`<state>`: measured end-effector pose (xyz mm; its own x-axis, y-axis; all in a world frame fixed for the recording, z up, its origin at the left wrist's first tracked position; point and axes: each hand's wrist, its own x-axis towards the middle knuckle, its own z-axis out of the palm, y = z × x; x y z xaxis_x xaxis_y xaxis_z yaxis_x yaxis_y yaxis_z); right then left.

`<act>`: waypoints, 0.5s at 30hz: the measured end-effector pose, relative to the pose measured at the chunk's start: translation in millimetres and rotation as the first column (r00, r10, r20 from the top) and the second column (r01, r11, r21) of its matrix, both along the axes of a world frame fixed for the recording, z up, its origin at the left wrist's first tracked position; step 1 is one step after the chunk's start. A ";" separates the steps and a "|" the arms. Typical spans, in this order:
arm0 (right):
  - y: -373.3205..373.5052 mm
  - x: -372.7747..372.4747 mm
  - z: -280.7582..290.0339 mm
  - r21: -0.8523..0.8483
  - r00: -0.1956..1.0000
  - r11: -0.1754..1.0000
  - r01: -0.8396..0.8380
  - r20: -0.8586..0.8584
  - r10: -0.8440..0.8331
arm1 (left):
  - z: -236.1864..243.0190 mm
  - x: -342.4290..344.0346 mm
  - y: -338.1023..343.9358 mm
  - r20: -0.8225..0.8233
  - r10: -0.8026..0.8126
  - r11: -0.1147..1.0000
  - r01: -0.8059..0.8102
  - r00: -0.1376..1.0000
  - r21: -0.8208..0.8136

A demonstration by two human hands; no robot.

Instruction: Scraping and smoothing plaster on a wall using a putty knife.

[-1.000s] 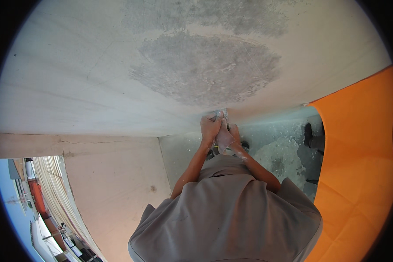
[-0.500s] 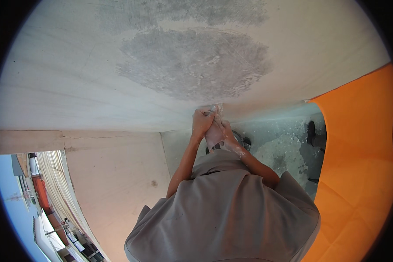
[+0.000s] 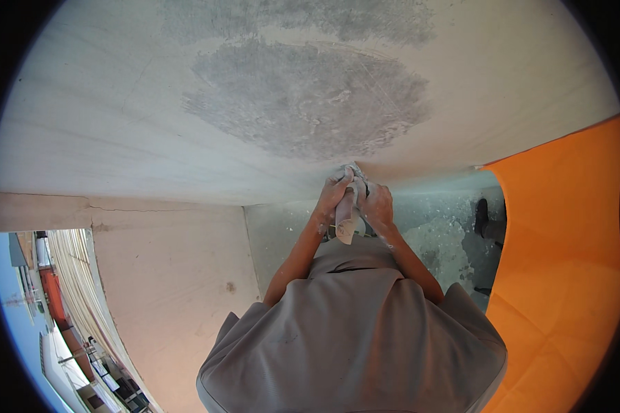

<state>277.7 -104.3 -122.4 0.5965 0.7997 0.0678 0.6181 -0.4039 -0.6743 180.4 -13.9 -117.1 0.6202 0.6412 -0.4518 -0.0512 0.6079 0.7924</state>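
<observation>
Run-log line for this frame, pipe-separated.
left hand: holding pale curled sheet | right hand: at pale curled sheet's right side, grip unclear | wall: grey patch beyond hands | orange sheeting: picture right

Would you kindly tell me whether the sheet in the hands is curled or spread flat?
Curled: the sheet bends into a rounded shape between the left hand and right hand.

From the wearer's head, a wide fisheye view looks down on the nearby hands [image 3: 377, 204].
</observation>
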 end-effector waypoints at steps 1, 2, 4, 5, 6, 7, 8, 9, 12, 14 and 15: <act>1.4 2.4 0.0 -0.066 1.000 0.998 -0.010 -0.009 0.009 | -1.2 4.1 -0.8 0.028 0.056 0.998 -0.056 0.998 -0.013; 1.7 4.0 -3.9 -0.064 1.000 0.998 -0.020 -0.006 0.020 | -2.1 6.0 -0.8 0.055 0.114 0.993 -0.112 0.992 -0.027; 0.5 3.9 -15.9 0.006 0.982 0.996 -0.091 -0.163 0.091 | 2.9 -1.8 -3.6 0.024 0.113 0.993 -0.112 0.993 -0.030; 0.5 1.5 -20.3 0.008 0.982 0.995 -0.100 -0.162 0.100 | 7.3 -4.4 -4.1 -0.011 0.101 0.994 -0.102 0.995 -0.036; 1.1 -2.7 -24.9 0.047 0.949 0.992 -0.115 -0.288 0.124 | 0.9 -4.7 -1.3 -0.011 0.111 0.993 -0.111 0.994 -0.035; 3.6 -7.7 -27.8 0.089 0.899 0.988 -0.129 -0.410 0.154 | -4.1 -5.9 2.3 -0.066 0.150 0.989 -0.148 0.987 0.026; 7.6 -12.7 -32.8 0.092 0.896 0.986 -0.142 -0.412 0.167 | -9.1 -8.2 4.5 -0.120 0.191 0.979 -0.181 0.974 0.088; 11.9 -18.9 -36.9 0.023 0.834 0.997 -0.077 -0.547 0.077 | -13.9 -12.1 4.6 -0.122 0.204 0.977 -0.194 0.971 0.091; 28.7 -43.3 -22.1 -0.007 0.498 0.993 0.121 -0.865 -0.067 | 13.0 -10.9 5.4 -0.410 0.280 0.836 -0.011 0.868 0.548; 30.1 -53.4 0.0 -0.008 0.187 0.966 0.258 -0.981 -0.058 | 34.4 -14.5 3.9 -0.476 0.332 0.786 0.040 0.814 0.617; 28.8 -53.0 10.1 -0.014 0.227 0.977 0.215 -0.972 -0.064 | 34.5 -16.6 6.3 -0.480 0.334 0.786 0.041 0.811 0.617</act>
<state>224.7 -75.5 -112.3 0.3716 0.7288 -0.5752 -0.5871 -0.2955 -0.7537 163.7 -7.6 -82.6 0.2657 0.9464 -0.1839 0.4457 0.0486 0.8939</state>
